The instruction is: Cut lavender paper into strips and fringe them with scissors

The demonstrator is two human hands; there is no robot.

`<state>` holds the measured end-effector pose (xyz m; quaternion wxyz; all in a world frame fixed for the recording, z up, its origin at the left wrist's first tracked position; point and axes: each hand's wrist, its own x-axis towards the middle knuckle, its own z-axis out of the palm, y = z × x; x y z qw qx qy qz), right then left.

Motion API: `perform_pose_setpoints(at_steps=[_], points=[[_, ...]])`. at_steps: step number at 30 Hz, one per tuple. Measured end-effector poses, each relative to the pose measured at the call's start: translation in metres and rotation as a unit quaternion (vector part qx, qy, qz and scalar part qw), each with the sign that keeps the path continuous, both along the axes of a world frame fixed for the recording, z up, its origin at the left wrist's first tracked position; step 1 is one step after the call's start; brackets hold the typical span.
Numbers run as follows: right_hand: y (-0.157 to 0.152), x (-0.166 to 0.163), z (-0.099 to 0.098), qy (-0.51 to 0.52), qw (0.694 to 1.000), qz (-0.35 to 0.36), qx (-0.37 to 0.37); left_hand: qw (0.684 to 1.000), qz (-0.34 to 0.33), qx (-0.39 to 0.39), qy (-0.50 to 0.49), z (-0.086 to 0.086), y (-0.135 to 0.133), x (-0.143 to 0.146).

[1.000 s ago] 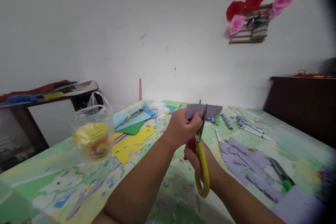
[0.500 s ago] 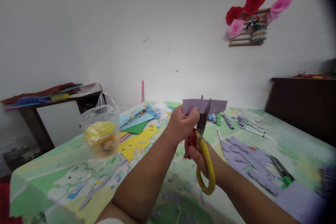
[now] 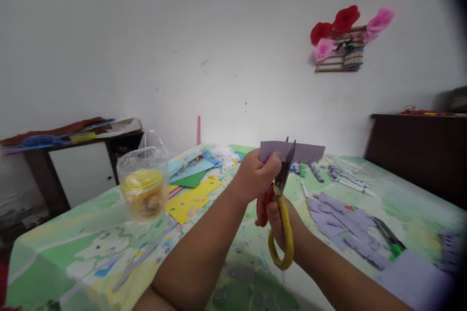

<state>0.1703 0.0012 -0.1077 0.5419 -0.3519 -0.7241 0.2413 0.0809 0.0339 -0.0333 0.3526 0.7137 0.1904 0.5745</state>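
Observation:
My left hand (image 3: 255, 175) is closed on the left end of a purple paper strip (image 3: 308, 151), held up above the table. The strip's lower edge right of the blades is cut into a fine fringe. My right hand (image 3: 282, 221) grips scissors (image 3: 281, 214) with one yellow and one red handle, blades pointing up. The blades cross the strip near its middle. Both forearms reach in from the bottom of the view.
A green patterned tablecloth (image 3: 73, 248) covers the table. A yellow-lidded jar in a clear bag (image 3: 143, 189) stands at the left. Coloured paper sheets (image 3: 189, 189) lie behind it. Purple fringed strips (image 3: 343, 223), green-handled scissors (image 3: 390, 240) and rolled paper sticks (image 3: 343, 177) lie right. A dark cabinet (image 3: 419, 150) stands far right.
The strip has shifted slightly right through the blades, and more fringed edge shows right of the scissors. The view has tilted up a little. Both hands keep their grips.

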Motion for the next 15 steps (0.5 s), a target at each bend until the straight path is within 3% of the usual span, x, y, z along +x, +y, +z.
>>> perform_pose_setpoints(at_steps=[6, 15], points=[[0.003, 0.001, -0.011, 0.010, 1.000, -0.021, -0.007, 1.000, -0.011, -0.023, -0.015, 0.000, 0.000, 0.002], [0.017, 0.009, -0.026, -0.003, 0.998, -0.055, 0.013, 0.999, 0.042, -0.020, -0.002, 0.000, 0.002, 0.002]])
